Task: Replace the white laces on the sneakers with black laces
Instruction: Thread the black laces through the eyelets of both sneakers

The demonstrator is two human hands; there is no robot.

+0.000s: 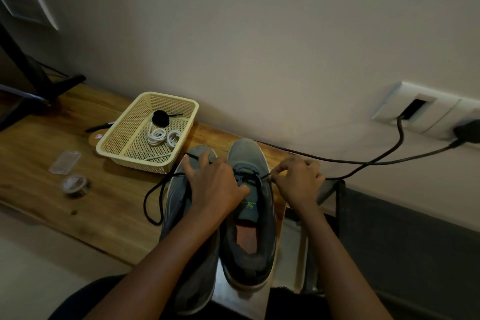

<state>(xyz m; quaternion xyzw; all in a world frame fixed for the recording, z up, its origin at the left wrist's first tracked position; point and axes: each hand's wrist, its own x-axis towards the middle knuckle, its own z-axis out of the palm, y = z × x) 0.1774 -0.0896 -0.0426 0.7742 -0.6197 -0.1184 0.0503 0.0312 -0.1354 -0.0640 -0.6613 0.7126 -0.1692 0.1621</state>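
Threading the black lace point(145, 202) through the sneaker point(248, 153) at frame centre: right hand point(298, 182) pinches one end, left hand point(215, 184) grips the other strand over the tongue — pull both evenly, eyelet crossings flat.

Dim, warm indoor light. Soft shadow spreads from the basket point(145, 161) onto the wall point(259, 34). Wide-angle bending at edges; far-left corner blurred, grainy.
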